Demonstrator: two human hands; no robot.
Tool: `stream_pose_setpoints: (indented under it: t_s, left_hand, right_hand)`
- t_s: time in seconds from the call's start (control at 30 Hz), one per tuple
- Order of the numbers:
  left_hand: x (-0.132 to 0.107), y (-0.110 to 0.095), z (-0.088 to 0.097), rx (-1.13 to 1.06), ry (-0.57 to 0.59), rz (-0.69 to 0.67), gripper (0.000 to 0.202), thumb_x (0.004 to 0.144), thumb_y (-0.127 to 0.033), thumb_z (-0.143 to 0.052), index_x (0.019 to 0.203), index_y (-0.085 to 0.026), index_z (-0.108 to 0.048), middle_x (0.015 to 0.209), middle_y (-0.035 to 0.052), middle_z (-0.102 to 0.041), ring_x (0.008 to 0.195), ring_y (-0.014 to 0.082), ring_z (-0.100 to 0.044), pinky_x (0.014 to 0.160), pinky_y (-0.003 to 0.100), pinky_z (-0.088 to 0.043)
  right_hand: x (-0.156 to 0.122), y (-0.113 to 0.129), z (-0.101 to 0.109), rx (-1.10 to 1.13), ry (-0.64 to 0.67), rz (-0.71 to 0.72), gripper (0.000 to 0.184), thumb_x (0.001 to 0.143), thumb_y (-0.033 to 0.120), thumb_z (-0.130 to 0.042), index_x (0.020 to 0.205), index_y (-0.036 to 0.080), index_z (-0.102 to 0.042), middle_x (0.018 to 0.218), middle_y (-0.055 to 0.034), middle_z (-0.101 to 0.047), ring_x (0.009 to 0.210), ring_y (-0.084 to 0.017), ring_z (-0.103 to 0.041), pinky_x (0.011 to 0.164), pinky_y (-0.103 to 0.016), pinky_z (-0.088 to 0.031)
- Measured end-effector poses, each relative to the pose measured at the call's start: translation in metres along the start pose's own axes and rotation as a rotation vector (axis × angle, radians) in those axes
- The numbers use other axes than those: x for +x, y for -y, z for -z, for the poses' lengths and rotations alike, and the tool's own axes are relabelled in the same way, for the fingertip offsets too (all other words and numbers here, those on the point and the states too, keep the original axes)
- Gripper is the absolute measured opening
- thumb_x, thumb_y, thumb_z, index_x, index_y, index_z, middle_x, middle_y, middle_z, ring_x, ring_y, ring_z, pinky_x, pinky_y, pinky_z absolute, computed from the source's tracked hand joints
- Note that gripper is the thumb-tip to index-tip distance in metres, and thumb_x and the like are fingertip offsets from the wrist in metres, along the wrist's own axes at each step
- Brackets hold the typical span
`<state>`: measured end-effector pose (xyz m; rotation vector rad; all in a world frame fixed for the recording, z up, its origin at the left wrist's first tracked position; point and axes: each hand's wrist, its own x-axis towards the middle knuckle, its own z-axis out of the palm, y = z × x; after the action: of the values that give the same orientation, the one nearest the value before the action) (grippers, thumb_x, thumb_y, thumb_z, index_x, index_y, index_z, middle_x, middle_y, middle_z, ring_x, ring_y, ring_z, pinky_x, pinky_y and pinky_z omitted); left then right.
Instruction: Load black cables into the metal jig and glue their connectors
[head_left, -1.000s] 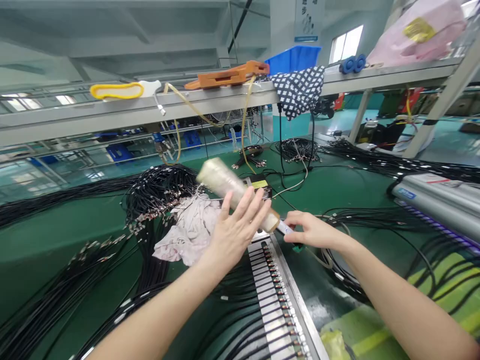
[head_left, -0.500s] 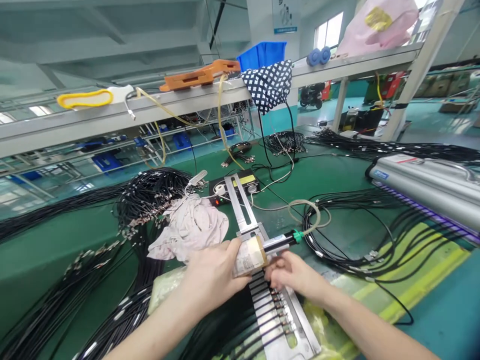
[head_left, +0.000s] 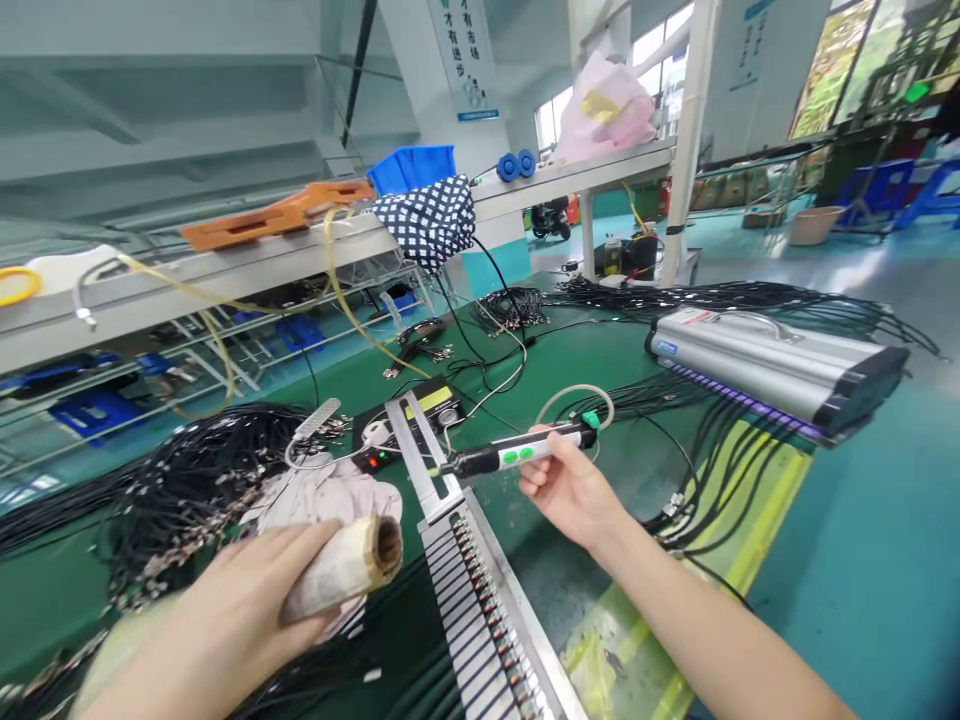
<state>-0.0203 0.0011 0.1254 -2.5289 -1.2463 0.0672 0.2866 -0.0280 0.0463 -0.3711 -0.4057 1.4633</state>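
Roll [head_left: 330, 580] shifted L of rack [head_left: 523, 622], L grip [head_left: 225, 600] round it, R grip [head_left: 574, 490] round syringe [head_left: 510, 456].

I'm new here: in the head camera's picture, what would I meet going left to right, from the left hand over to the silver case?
Left hand → roll's open end → syringe's dark nose → right hand → silver case.

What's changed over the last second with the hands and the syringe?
The left hand, keeping the roll, has moved left from over the metal fixture. The right hand now grips the syringe clear of the roll's end, tip over the fixture. The cloth and black box stay put.
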Motion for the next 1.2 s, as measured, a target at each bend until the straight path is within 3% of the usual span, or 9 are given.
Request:
stream_pose_setpoints:
  t_s: [0.13, 0.3, 0.4, 0.53, 0.7, 0.97, 1.1, 1.2]
  left_hand:
    - [0.07, -0.022, -0.016, 0.179, -0.193, -0.224, 0.049, 0.076, -0.003, -0.038, 0.111, -0.031, -0.058, 0.124, 0.0062, -0.057, 0.122, 0.0306, -0.044, 0.099, 0.058, -0.026]
    - [0.161, -0.052, -0.067, 0.143, -0.212, -0.287, 0.047, 0.083, -0.003, -0.03, 0.116, -0.025, -0.056, 0.131, 0.0112, -0.051, 0.127, 0.0304, -0.038, 0.098, 0.056, -0.028]
    - [0.191, -0.051, -0.102, 0.081, -0.156, -0.249, 0.045, 0.085, -0.006, -0.031, 0.117, -0.024, -0.056, 0.135, 0.0114, -0.047, 0.128, 0.0312, -0.036, 0.097, 0.055, -0.031]
    - [0.204, -0.044, -0.127, 0.02, -0.139, -0.185, 0.047, 0.082, -0.006, -0.033, 0.12, -0.022, -0.054, 0.138, 0.0114, -0.044, 0.131, 0.0301, -0.033, 0.1, 0.053, -0.029]
    - [0.201, -0.043, -0.129, 0.001, -0.089, -0.33, 0.055, 0.076, -0.002, -0.035, 0.125, -0.019, -0.051, 0.142, 0.0097, -0.039, 0.135, 0.0266, -0.027, 0.106, 0.045, -0.025]
    - [0.162, -0.063, -0.111, -0.041, -0.157, -0.196, 0.056, 0.079, -0.009, -0.038, 0.133, -0.022, -0.042, 0.146, 0.0082, -0.032, 0.135, 0.0299, -0.023, 0.104, 0.047, -0.027]
    - [0.113, -0.067, -0.109, -0.151, -0.164, -0.151, 0.048, 0.08, -0.015, -0.039, 0.127, -0.017, -0.046, 0.14, 0.0128, -0.036, 0.13, 0.0286, -0.032, 0.102, 0.043, -0.033]
    - [0.05, -0.061, -0.115, -0.281, -0.158, -0.122, 0.04, 0.083, -0.021, -0.038, 0.122, -0.015, -0.047, 0.135, 0.0132, -0.038, 0.126, 0.0252, -0.037, 0.105, 0.04, -0.033]
  right_hand:
    - [-0.012, -0.013, 0.003, 0.023, 0.046, -0.061, 0.036, 0.059, 0.036, -0.078, 0.078, 0.024, -0.05, 0.056, 0.0105, -0.048, 0.041, -0.003, -0.036, 0.045, -0.019, -0.031]
    - [-0.019, -0.025, 0.012, -0.072, 0.088, -0.129, 0.045, 0.06, 0.049, -0.075, 0.088, 0.021, -0.055, 0.046, 0.0072, -0.053, 0.035, -0.009, -0.047, 0.036, -0.02, -0.034]
    - [-0.016, -0.026, 0.016, -0.132, 0.136, -0.152, 0.058, 0.058, 0.053, -0.075, 0.1, 0.019, -0.055, 0.053, 0.0014, -0.063, 0.039, -0.015, -0.056, 0.038, -0.024, -0.043]
    - [-0.013, -0.026, 0.015, -0.18, 0.21, -0.156, 0.051, 0.059, 0.045, -0.077, 0.097, 0.019, -0.055, 0.063, -0.0003, -0.068, 0.045, -0.013, -0.06, 0.045, -0.024, -0.047]
    - [-0.014, -0.027, 0.01, -0.177, 0.191, -0.092, 0.039, 0.058, 0.031, -0.078, 0.087, 0.021, -0.053, 0.053, 0.0079, -0.058, 0.039, -0.008, -0.051, 0.038, -0.019, -0.039]
    - [-0.01, -0.022, 0.016, -0.219, 0.21, 0.0, 0.036, 0.06, 0.04, -0.073, 0.084, 0.021, -0.054, 0.045, 0.0091, -0.05, 0.036, -0.007, -0.043, 0.038, -0.02, -0.034]
    - [-0.007, -0.019, 0.019, -0.256, 0.208, 0.026, 0.035, 0.061, 0.039, -0.073, 0.086, 0.021, -0.056, 0.046, 0.0092, -0.051, 0.038, -0.007, -0.042, 0.04, -0.02, -0.034]
    - [-0.003, -0.019, 0.021, -0.282, 0.201, 0.019, 0.033, 0.058, 0.033, -0.075, 0.082, 0.019, -0.057, 0.05, 0.0085, -0.052, 0.039, -0.006, -0.042, 0.038, -0.019, -0.033]
